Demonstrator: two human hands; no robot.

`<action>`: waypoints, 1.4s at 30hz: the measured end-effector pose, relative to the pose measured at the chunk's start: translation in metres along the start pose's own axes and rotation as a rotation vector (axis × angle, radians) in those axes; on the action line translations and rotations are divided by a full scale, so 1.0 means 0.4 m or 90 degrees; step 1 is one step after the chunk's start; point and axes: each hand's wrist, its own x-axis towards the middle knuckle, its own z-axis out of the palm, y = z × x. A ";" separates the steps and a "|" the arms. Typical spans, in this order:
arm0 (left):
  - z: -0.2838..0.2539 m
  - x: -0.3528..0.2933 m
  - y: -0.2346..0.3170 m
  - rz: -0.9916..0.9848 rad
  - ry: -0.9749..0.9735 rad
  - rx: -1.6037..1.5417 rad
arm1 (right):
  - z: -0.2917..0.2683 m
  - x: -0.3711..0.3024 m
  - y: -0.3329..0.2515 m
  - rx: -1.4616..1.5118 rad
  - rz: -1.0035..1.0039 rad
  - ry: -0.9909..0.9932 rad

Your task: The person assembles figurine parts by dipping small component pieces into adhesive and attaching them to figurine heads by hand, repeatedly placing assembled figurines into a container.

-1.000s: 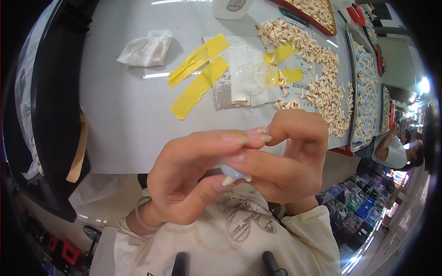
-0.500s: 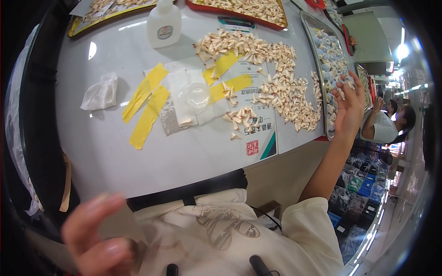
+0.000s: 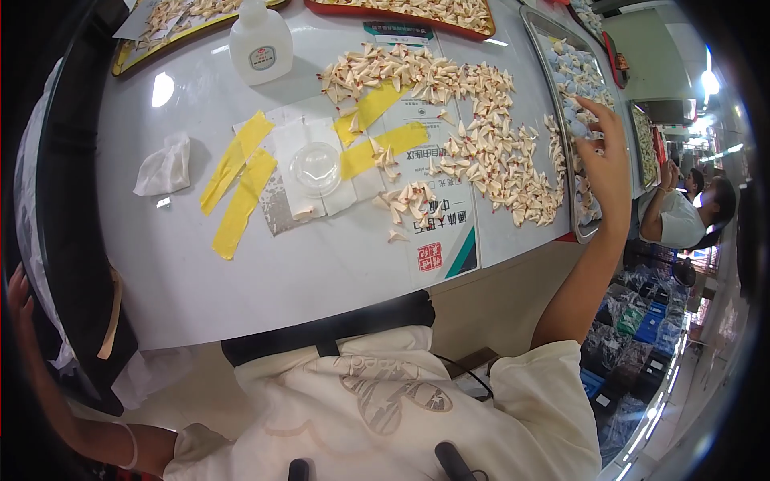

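My right hand (image 3: pixel 603 152) reaches over a metal tray (image 3: pixel 539 60) at the right, its fingers curved and apart, with no held thing showing. Blue-and-white small pieces (image 3: pixel 573 68) fill that tray beneath the fingers. At the far left rim, my left hand (image 3: pixel 20 297) is raised beside a black bin (image 3: pixel 84 321) with a pale plastic liner; its fingers look stretched out, partly cut off by the picture's edge. Many small cream pointed pieces with dark red tips (image 3: pixel 497 152) lie in a curved heap beside the metal tray. A smaller group (image 3: pixel 413 200) sits nearer me.
A clear round lid-like dish (image 3: pixel 317 168) rests on white paper, among yellow tape strips (image 3: pixel 245 204). Left of these lies a crumpled white cloth (image 3: pixel 164 164). A white bottle (image 3: pixel 261 48) and a red-rimmed tray (image 3: pixel 377 12) stand behind. Another person (image 3: pixel 666 212) is at the right.
My left hand has swung from the lower left out to the far left rim. My right hand's fingers have spread; the pale piece at its fingertips no longer shows there.
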 end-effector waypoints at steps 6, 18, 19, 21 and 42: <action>0.138 0.176 0.160 -0.176 -0.242 0.017 | -0.002 -0.030 -0.097 -0.050 -0.078 0.045; 0.126 0.208 0.158 -0.085 -0.299 -0.050 | 0.075 -0.027 -0.207 0.069 -0.143 -0.248; 0.123 0.210 0.157 -0.074 -0.302 -0.049 | 0.076 -0.026 -0.207 0.069 -0.117 -0.253; 0.115 0.204 0.169 -0.109 -0.305 -0.071 | 0.078 -0.022 -0.207 0.077 -0.103 -0.262; 0.138 0.299 0.343 -0.205 -0.367 -0.054 | 0.077 -0.070 -0.145 0.140 -0.091 -0.031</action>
